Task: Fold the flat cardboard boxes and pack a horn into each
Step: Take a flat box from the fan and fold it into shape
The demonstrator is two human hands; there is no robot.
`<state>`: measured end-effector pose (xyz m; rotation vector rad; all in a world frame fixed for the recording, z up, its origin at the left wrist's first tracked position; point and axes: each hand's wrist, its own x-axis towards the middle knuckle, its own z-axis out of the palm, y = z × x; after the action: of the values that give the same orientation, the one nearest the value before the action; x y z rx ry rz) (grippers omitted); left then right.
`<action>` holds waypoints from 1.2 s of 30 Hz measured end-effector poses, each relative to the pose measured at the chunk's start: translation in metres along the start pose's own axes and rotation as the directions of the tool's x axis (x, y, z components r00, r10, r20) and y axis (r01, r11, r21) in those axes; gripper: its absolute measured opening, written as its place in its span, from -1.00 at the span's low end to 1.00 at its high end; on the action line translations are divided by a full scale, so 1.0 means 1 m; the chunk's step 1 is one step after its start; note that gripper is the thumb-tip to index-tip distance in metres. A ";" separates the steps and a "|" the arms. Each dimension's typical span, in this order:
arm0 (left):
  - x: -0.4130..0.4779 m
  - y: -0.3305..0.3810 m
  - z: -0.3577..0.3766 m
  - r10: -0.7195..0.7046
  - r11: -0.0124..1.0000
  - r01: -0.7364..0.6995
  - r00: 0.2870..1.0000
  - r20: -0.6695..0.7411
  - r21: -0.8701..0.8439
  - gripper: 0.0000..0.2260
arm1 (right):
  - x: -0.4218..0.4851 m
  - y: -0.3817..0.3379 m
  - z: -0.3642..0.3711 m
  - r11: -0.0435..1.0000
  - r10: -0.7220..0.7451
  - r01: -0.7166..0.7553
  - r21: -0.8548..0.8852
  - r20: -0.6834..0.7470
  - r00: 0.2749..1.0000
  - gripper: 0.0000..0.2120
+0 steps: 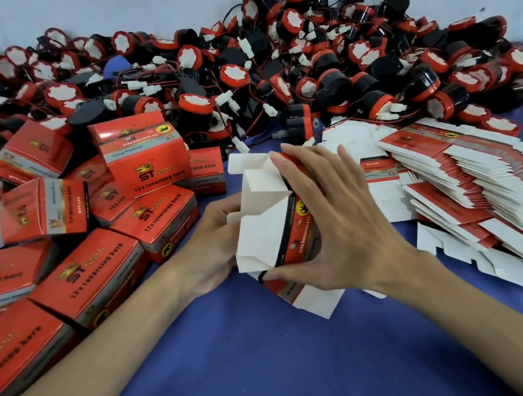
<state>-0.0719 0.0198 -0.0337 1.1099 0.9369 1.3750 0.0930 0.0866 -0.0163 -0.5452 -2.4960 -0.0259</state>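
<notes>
Fingers (299,175) of L hand (212,242) & R hand (344,219) grasp red-and-white cardboard box (300,226), flaps (261,181) mid-fold; next prob. tuck shut, load black-and-red horn (197,105).

Glossy red printed cardboard boxes (146,160), matt white inside; shiny plastic horns (331,85); blue cloth (278,365).

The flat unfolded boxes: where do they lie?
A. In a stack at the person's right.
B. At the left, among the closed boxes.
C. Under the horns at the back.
A: the stack of flat boxes lies on the blue cloth, to the right of the right hand, which grips the half-folded box.
</notes>
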 end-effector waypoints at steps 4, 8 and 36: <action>0.005 -0.002 -0.001 0.061 0.994 -0.036 0.962 -0.265 0.099 -0.84 | 0.004 0.006 -0.016 0.989 -0.110 0.103 -0.103 -0.071 0.991 -0.25; 0.009 -0.003 0.003 0.174 0.950 -0.055 0.911 -0.375 0.308 -0.83 | 0.006 0.003 -0.025 0.982 -0.186 0.183 -0.049 -0.068 0.980 -0.38; -0.001 -0.007 0.029 0.583 0.802 -0.441 0.724 -0.369 0.402 -0.79 | 0.001 -0.005 0.009 0.294 0.540 -0.194 0.936 0.005 0.841 -0.60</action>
<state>-0.0425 0.0180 -0.0334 1.3481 1.2703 2.0997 0.0852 0.0839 -0.0226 -0.5321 -1.5773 1.3082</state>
